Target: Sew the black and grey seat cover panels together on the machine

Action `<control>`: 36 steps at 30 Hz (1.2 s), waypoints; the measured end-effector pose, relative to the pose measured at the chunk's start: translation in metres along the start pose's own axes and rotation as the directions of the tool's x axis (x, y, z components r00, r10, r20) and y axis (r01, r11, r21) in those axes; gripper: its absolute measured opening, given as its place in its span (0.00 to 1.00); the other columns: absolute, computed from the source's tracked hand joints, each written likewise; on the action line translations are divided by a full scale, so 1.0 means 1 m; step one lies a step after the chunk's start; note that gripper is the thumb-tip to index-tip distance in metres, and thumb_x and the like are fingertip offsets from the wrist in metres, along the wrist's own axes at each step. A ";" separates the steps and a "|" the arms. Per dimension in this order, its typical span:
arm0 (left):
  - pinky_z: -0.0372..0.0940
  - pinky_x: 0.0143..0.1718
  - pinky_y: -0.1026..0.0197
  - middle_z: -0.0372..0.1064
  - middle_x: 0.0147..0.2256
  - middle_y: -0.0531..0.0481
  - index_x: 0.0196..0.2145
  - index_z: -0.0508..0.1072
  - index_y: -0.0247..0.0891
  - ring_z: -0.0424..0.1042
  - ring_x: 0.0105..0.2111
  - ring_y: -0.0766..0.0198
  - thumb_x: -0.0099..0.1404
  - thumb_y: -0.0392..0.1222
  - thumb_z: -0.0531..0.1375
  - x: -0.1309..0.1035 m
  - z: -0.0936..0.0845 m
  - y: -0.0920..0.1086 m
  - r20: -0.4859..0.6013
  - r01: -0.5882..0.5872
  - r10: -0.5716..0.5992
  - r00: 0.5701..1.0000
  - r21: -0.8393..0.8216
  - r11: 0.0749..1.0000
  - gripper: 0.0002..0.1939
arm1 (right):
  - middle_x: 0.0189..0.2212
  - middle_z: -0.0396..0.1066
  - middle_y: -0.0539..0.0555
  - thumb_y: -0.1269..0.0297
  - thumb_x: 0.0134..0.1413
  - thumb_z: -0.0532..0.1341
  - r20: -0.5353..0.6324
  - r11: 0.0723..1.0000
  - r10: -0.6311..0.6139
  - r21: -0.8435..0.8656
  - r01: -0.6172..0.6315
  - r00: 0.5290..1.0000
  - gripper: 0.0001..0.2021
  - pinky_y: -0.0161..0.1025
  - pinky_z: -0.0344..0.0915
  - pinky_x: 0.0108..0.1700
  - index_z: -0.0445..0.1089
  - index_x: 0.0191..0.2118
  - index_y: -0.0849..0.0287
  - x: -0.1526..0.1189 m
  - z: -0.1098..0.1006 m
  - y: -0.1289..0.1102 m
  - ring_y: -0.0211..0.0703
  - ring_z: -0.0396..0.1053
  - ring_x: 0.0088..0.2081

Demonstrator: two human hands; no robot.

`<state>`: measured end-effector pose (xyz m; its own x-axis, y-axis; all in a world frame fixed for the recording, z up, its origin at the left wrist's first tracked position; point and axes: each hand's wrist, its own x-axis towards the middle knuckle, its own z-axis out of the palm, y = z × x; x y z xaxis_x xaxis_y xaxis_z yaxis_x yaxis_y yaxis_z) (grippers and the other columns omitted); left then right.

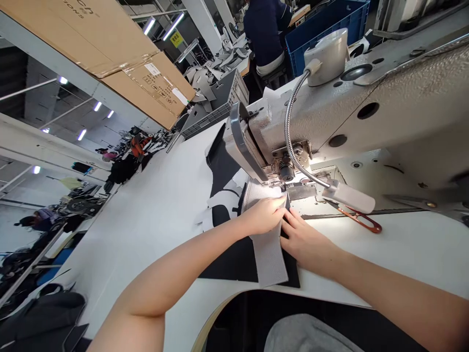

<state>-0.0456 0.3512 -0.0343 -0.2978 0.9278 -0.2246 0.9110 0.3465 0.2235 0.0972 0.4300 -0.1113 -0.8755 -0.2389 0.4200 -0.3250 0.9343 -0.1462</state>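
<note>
This is a sewing workshop: there's a big sewing machine, lots of cut cloth pieces, a blue bin and another person sitting further back

The left hand and right hand are bare, as are both arms; rounded grey clothing shows at five o'clock.

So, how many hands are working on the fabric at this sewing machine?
2. The left hand is on the light grey strip; the right hand is at its right edge, over the black fabric. No others show there.
</note>
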 end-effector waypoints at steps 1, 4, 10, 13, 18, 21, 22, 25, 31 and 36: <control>0.67 0.48 0.59 0.70 0.51 0.42 0.58 0.65 0.35 0.70 0.49 0.57 0.65 0.34 0.48 -0.011 -0.003 -0.001 0.047 -0.054 0.051 0.998 0.046 0.997 0.24 | 0.48 0.69 0.66 0.71 0.54 0.58 -0.015 0.999 -0.043 0.012 0.043 0.999 0.11 0.63 0.53 0.58 0.73 0.42 0.63 -0.004 -0.003 -0.003 0.63 0.60 0.56; 0.60 0.59 0.50 0.58 0.60 0.38 0.63 0.57 0.35 0.59 0.60 0.51 0.59 0.29 0.53 -0.049 -0.004 -0.015 0.167 -0.323 0.284 0.944 0.288 0.902 0.33 | 0.44 0.72 0.64 0.72 0.59 0.56 -0.122 0.983 -0.179 0.007 0.181 0.976 0.09 0.52 0.61 0.53 0.72 0.40 0.63 -0.017 -0.009 -0.020 0.54 0.67 0.50; 0.49 0.65 0.46 0.52 0.65 0.44 0.64 0.56 0.38 0.49 0.65 0.52 0.62 0.26 0.53 -0.077 0.001 -0.042 0.165 -0.447 0.437 0.884 0.570 0.689 0.33 | 0.29 0.72 0.54 0.73 0.60 0.55 -0.119 0.954 -0.270 0.104 0.282 0.955 0.09 0.44 0.64 0.42 0.72 0.37 0.58 -0.015 -0.005 -0.034 0.45 0.69 0.34; 0.48 0.65 0.46 0.50 0.65 0.43 0.64 0.56 0.38 0.48 0.66 0.50 0.58 0.28 0.58 -0.067 -0.006 -0.043 0.203 -0.467 0.430 0.880 0.543 0.698 0.37 | 0.35 0.73 0.56 0.74 0.57 0.57 -0.075 0.960 -0.236 0.135 0.244 0.969 0.07 0.48 0.60 0.54 0.73 0.37 0.60 -0.011 0.000 -0.028 0.47 0.69 0.42; 0.50 0.63 0.47 0.52 0.65 0.41 0.63 0.57 0.36 0.50 0.65 0.50 0.59 0.31 0.59 -0.055 -0.007 -0.051 0.214 -0.511 0.475 0.853 0.525 0.681 0.35 | 0.35 0.73 0.51 0.75 0.57 0.58 -0.017 0.927 -0.264 0.272 0.259 0.964 0.08 0.44 0.53 0.59 0.72 0.37 0.58 -0.001 0.002 -0.030 0.43 0.68 0.41; 0.55 0.58 0.51 0.59 0.61 0.41 0.62 0.60 0.37 0.57 0.62 0.54 0.67 0.30 0.50 -0.053 0.010 -0.060 0.111 -0.504 0.536 0.837 0.537 0.676 0.26 | 0.34 0.72 0.51 0.73 0.62 0.54 -0.099 0.934 -0.271 0.214 0.286 0.958 0.10 0.42 0.59 0.48 0.71 0.42 0.57 0.005 -0.005 -0.030 0.42 0.66 0.38; 0.57 0.57 0.52 0.60 0.61 0.40 0.61 0.60 0.37 0.59 0.61 0.55 0.69 0.31 0.48 -0.053 0.017 -0.062 0.076 -0.485 0.532 0.844 0.533 0.693 0.24 | 0.33 0.71 0.51 0.73 0.63 0.53 -0.143 0.945 -0.260 0.165 0.282 0.955 0.10 0.40 0.60 0.42 0.71 0.41 0.57 0.005 -0.009 -0.027 0.42 0.66 0.36; 0.59 0.53 0.53 0.61 0.60 0.38 0.62 0.59 0.35 0.62 0.58 0.55 0.71 0.35 0.44 -0.056 0.035 -0.068 -0.024 -0.407 0.475 0.880 0.476 0.779 0.23 | 0.26 0.66 0.53 0.66 0.63 0.55 -0.203 0.996 -0.076 0.031 0.084 0.976 0.10 0.41 0.53 0.31 0.70 0.32 0.59 0.000 -0.018 -0.008 0.44 0.62 0.31; 0.62 0.49 0.53 0.64 0.57 0.37 0.62 0.59 0.33 0.66 0.52 0.55 0.72 0.44 0.44 -0.059 0.045 -0.072 -0.229 -0.347 0.417 0.880 0.293 0.891 0.24 | 0.35 0.69 0.58 0.58 0.60 0.59 0.036 0.952 0.242 0.185 -0.244 0.970 0.11 0.44 0.57 0.38 0.73 0.30 0.58 -0.013 -0.025 0.017 0.49 0.64 0.38; 0.65 0.45 0.56 0.63 0.58 0.42 0.62 0.59 0.36 0.70 0.44 0.58 0.70 0.40 0.46 -0.059 0.026 -0.034 -0.188 -0.277 0.287 0.939 0.080 0.958 0.24 | 0.28 0.70 0.49 0.67 0.63 0.56 0.164 0.781 -0.088 0.624 -0.035 0.982 0.08 0.35 0.59 0.33 0.73 0.37 0.57 -0.014 -0.025 0.005 0.37 0.67 0.31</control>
<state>-0.0515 0.2811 -0.0529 -0.0717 0.9969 0.0316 0.9776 0.0640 0.2005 0.1166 0.4442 -0.0956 -0.8905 -0.3600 0.2781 -0.4463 0.5731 -0.6873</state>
